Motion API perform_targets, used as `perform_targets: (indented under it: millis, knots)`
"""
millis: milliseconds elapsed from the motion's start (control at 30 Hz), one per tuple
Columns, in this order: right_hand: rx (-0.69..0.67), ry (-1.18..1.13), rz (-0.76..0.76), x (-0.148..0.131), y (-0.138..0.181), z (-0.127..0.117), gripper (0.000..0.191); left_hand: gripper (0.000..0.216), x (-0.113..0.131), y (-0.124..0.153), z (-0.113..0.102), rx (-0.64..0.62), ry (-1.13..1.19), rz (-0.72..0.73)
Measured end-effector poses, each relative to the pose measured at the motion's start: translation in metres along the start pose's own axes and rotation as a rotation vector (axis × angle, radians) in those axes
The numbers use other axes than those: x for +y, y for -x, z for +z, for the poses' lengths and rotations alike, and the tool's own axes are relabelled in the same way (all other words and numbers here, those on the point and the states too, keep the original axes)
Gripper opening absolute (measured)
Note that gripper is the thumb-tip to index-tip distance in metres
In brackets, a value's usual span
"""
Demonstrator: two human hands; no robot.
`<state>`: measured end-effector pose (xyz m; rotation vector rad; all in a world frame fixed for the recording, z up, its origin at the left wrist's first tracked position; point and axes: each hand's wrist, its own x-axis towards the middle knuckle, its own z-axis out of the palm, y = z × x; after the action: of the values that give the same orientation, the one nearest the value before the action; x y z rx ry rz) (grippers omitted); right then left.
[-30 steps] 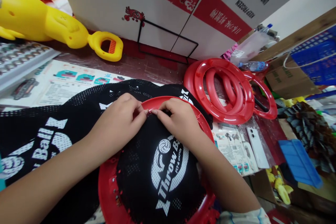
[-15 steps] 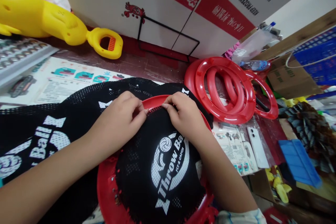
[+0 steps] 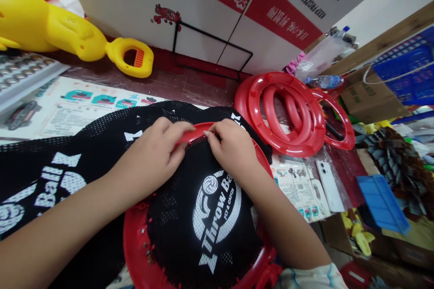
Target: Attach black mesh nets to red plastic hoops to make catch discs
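Observation:
A red plastic ring [image 3: 134,239] lies in front of me with a black mesh net [image 3: 203,216] stretched over it; the net bears a white "Throw Ball" print. My left hand [image 3: 154,156] presses and pinches the net's far edge against the ring's rim. My right hand [image 3: 230,149] pinches the same edge just to the right, fingertips almost touching the left hand's. A pile of more black printed nets [image 3: 68,162] lies under my left forearm.
Several red rings [image 3: 281,113] are stacked at the right, near a white phone [image 3: 328,185] and printed cards [image 3: 84,104]. A yellow toy [image 3: 68,36] and a cardboard box [image 3: 210,9] stand behind. A blue tray [image 3: 383,203] sits at the far right.
My left fingers have slid forward over the net's edge onto the rim. My right hand has shifted slightly left along the edge. The view has drifted a little.

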<state>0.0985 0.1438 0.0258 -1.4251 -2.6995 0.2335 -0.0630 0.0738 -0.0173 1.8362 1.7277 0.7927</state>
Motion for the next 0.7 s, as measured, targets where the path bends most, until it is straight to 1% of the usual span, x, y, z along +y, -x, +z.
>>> perform_targets:
  millis: [67, 133, 233, 333, 433, 500, 533, 600, 633, 700]
  knots:
    - [-0.02, 0.017, 0.003, -0.001, 0.0, -0.002, 0.02, 0.041, -0.004, 0.0, 0.001, -0.031, -0.038, 0.106]
    - [-0.047, -0.031, 0.007, -0.002, 0.002, -0.008, 0.018, 0.042, -0.008, 0.0, 0.0, -0.062, -0.073, 0.157]
    - [-0.085, -0.157, 0.067, 0.0, 0.009, -0.021, 0.013, 0.041, -0.011, 0.0, -0.004, -0.117, -0.131, 0.162]
    - [-0.147, -0.198, 0.122, 0.006, 0.021, -0.031, 0.019, 0.042, -0.011, 0.003, -0.008, -0.178, -0.188, 0.174]
    - [-0.203, -0.217, 0.115, 0.014, 0.03, -0.032, 0.015, 0.044, -0.013, 0.007, -0.009, -0.163, -0.251, 0.236]
    - [-0.195, -0.298, 0.092, 0.017, 0.032, -0.028, 0.013, 0.054, -0.016, 0.01, -0.011, -0.166, -0.24, 0.287]
    - [-0.181, -0.35, 0.082, 0.018, 0.032, -0.025, 0.013, 0.061, -0.017, 0.011, -0.012, -0.195, -0.208, 0.298]
    - [-0.151, -0.444, 0.071, 0.017, 0.03, -0.021, 0.013, 0.069, -0.017, 0.012, -0.019, -0.273, -0.113, 0.267]
    - [-0.146, -0.483, 0.07, 0.016, 0.029, -0.019, 0.012, 0.069, -0.015, 0.012, -0.023, -0.301, -0.063, 0.216]
    - [-0.159, -0.548, 0.065, 0.013, 0.026, -0.017, 0.01, 0.057, -0.007, 0.011, -0.031, -0.286, 0.027, 0.059]
